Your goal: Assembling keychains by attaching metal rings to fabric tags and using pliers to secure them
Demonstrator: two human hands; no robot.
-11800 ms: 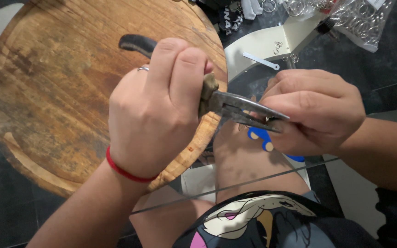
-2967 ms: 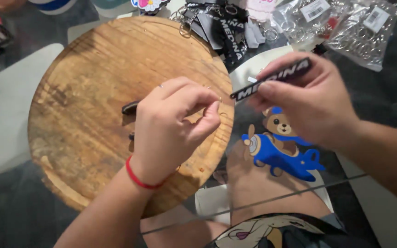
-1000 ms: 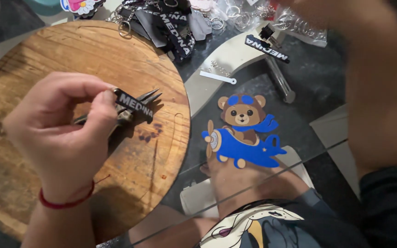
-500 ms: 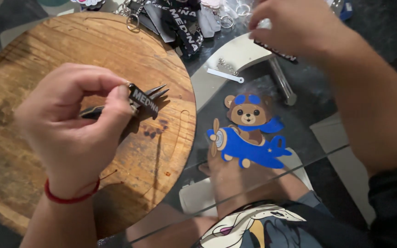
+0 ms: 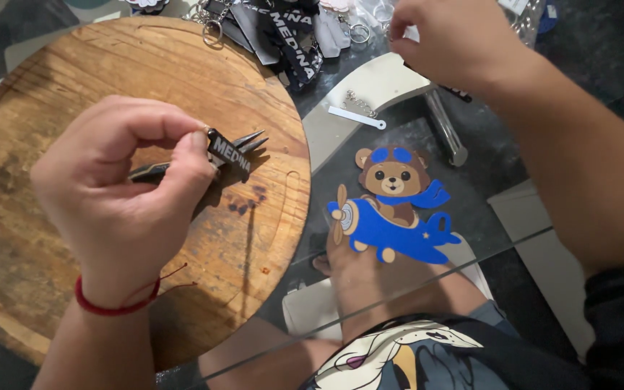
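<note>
— Pinching a small black name tag (image 5: 227, 150) between thumb and forefinger, the left hand (image 5: 120, 198) is hovering over the round wooden board (image 5: 52, 87), a little toward three o'clock of the board's middle. Pliers (image 5: 204, 155) are sitting in the same fist, the dark handle poking out toward nine o'clock and the pointed steel tips toward two o'clock.

— How is that tag likely handling?

— Judging by its look, it is light and flat, probably rubbery or soft plastic, so it is bending a bit rather than cracking. It is small enough to slip, so holding it by its flat faces near one end, as the fingers are doing, seems sensible.

— And its direction?

— Its long axis is running from ten o'clock down to four o'clock, the free end aiming at four o'clock, crossing just over the plier tips.

— What is the right hand doing?

— The right hand (image 5: 449, 40) is reaching up at one o'clock, fingers curled closed over something among the keyring parts (image 5: 290, 32) at the top edge; what it is gripping I cannot tell. A bear-in-aeroplane cutout (image 5: 391, 213) is lying on the glass table (image 5: 586, 43) between the two hands.
</note>
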